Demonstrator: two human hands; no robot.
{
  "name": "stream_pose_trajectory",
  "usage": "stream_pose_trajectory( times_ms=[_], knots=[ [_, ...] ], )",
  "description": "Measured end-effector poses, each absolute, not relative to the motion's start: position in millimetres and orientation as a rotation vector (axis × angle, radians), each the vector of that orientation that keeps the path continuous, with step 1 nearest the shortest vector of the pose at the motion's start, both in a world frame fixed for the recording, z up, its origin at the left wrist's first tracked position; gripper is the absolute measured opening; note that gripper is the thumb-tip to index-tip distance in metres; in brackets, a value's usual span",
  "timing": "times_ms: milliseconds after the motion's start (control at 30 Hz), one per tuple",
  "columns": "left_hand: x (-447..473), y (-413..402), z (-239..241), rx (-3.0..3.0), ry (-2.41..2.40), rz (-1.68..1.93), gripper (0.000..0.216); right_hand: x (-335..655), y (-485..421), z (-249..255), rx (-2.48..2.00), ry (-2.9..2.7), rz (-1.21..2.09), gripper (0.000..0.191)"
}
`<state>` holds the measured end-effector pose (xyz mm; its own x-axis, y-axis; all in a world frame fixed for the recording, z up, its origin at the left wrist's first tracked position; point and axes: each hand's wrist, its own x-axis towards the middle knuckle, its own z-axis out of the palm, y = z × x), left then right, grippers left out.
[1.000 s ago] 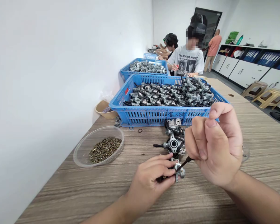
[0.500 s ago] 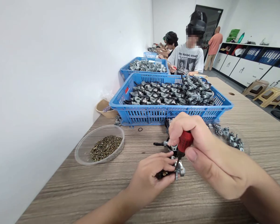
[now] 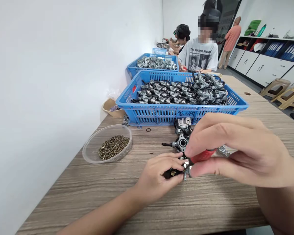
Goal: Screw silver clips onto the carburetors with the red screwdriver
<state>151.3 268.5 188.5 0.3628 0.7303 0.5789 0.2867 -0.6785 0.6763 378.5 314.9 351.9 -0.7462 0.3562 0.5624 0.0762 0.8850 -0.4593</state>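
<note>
My left hand [image 3: 159, 178] is closed around a small carburetor [image 3: 186, 171] with a silver body and a black part, pressing it on the wooden table. Over it, my right hand [image 3: 237, 148] grips a screwdriver [image 3: 203, 156] by its red handle. The screwdriver lies tilted, its dark shaft reaching down to the left toward the carburetor; whether the tip touches is hard to make out. More carburetors [image 3: 182, 142] sit just beyond my hands, partly hidden by the right one.
A clear round tub [image 3: 88, 156] of small brass-coloured screws stands at left. Behind the carburetors is a blue crate [image 3: 156, 114] full of carburetors, with another blue crate [image 3: 134, 70] beyond it. A black ring [image 3: 148, 130] lies on the table [image 3: 107, 199]. A co-worker [image 3: 198, 52] sits farther back.
My right hand has swung the screwdriver from nearly upright to a low tilt, its handle going right and down. My left hand keeps its hold. The view has shifted slightly.
</note>
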Motion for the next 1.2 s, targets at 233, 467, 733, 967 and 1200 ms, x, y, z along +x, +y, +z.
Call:
stream_pose_trajectory(
  times_ms=[233, 467, 733, 967, 1200],
  knots=[
    [151.8, 269.8, 184.8, 2.195, 0.873, 1.298, 0.005, 370.2, 318.6, 336.3, -0.535, -2.395, 0.115, 0.016],
    [155.9, 272.2, 183.6, 2.152, 0.828, 1.348, 0.008, 387.0, 306.6, 362.2, -0.433, -2.540, 0.765, 0.013],
    [155.4, 274.3, 178.1, 2.111, 0.831, 1.312, 0.009, 385.3, 325.6, 347.3, -0.473, -2.485, 0.302, 0.017],
    [154.4, 275.7, 179.3, 2.081, 0.818, 1.318, 0.012, 397.7, 312.8, 353.7, -0.673, -2.601, 0.336, 0.019],
    [153.2, 279.3, 179.5, 2.109, 0.806, 1.283, 0.012, 407.5, 312.3, 365.6, -0.618, -2.607, 0.702, 0.009]
  ],
)
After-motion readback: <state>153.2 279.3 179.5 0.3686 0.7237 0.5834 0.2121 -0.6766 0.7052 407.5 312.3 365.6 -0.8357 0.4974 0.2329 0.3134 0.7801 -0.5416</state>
